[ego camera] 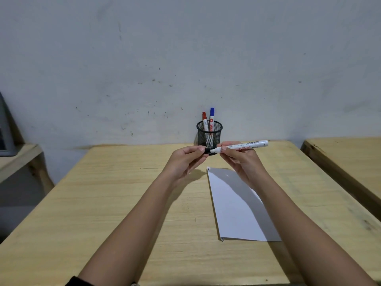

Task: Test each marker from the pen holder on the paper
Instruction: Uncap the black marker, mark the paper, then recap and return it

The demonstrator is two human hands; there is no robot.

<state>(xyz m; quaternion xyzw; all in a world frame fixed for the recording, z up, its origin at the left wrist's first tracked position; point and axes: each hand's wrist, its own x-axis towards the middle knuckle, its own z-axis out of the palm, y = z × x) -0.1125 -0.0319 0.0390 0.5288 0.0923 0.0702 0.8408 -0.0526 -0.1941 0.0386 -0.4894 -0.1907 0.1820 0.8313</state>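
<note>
Above the wooden bench [123,203], the right hand [243,159] has its grip clamped on the barrel of a white marker [245,145] held level, while the left hand [185,159] pinches the black cap [207,150] at the marker's tip end. The black mesh pen holder [209,135] stands at the bench's far edge by the wall, holding a red-capped marker [204,120] and a blue-capped marker [212,118] upright. The white paper [237,213] lies flat below the right forearm.
</note>
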